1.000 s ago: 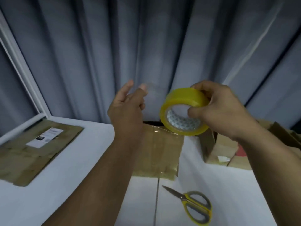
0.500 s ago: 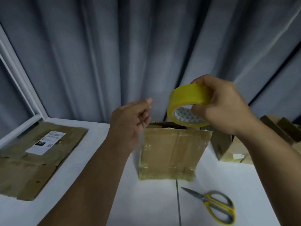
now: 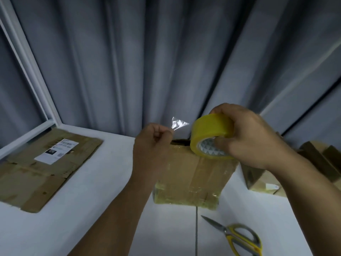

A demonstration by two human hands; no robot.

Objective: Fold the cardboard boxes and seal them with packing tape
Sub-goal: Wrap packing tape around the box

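My right hand [image 3: 247, 137] grips a yellow roll of packing tape [image 3: 210, 133] held in the air above a taped cardboard box [image 3: 191, 178] on the white table. My left hand [image 3: 153, 145], just left of the roll, has its fingers curled and pinches a small scrap of clear tape [image 3: 178, 124] that sticks up from its fingertips. The scrap looks separate from the roll. Glossy tape covers the box's top and front; my left forearm hides its left edge.
Yellow-handled scissors [image 3: 238, 237] lie on the table [image 3: 88, 209] at the front right. A flattened cardboard sheet [image 3: 40, 170] with a white label lies at the left. More cardboard boxes [image 3: 262, 178] stand at the right. Grey curtains hang behind.
My left hand went from spread fingers to a closed pinch on a clear tape scrap. The roll stayed in my right hand. The view dipped, showing more of the box.
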